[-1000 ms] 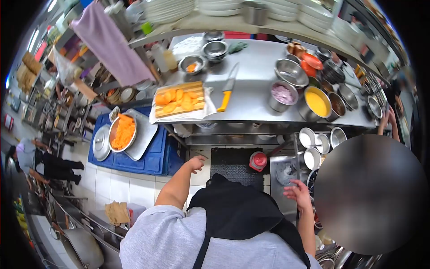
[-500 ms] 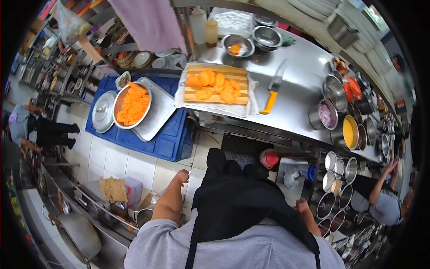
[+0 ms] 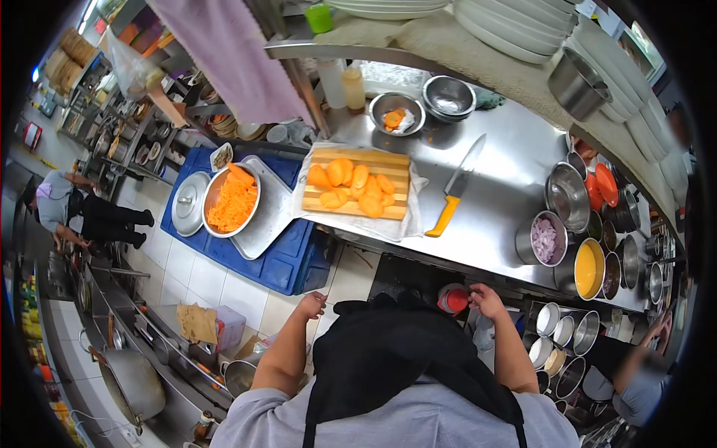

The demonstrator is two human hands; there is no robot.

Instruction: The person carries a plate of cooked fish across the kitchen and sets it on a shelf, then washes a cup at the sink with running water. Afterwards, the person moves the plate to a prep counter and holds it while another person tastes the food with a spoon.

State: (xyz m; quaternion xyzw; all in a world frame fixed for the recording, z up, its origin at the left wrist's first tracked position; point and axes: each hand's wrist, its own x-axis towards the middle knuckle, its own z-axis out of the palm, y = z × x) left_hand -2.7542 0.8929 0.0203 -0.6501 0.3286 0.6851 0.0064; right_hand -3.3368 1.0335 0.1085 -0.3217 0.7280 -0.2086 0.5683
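Note:
My left hand (image 3: 311, 305) hangs in front of me near the blue crate, its fingers loosely curled in and nothing seen in them. Close to the red-lidded container (image 3: 452, 299), my right hand (image 3: 487, 301) is loosely curled too, with no held object showing. On the steel counter lies a striped wooden cutting board (image 3: 317, 201) on a white cloth (image 3: 414, 215). Several thick pieces of peeled carrot (image 3: 359, 178) rest on the board. To its right is a yellow-handled knife (image 3: 446, 214), its blade pointing away from me.
A bowl of shredded carrot (image 3: 231, 207) and a metal tray (image 3: 273, 200) sit on the blue crate (image 3: 299, 273). Pots of chopped onion (image 3: 544, 240) and yellow liquid (image 3: 588, 270) line the counter's right end. Co-workers stand far left (image 3: 63, 201) and at right (image 3: 644, 384). A plate shelf (image 3: 418, 33) overhangs the counter.
The view has shifted nearer the counter. My right hand has risen from beside my body to the counter's front edge. My left hand stays in front, slightly further right.

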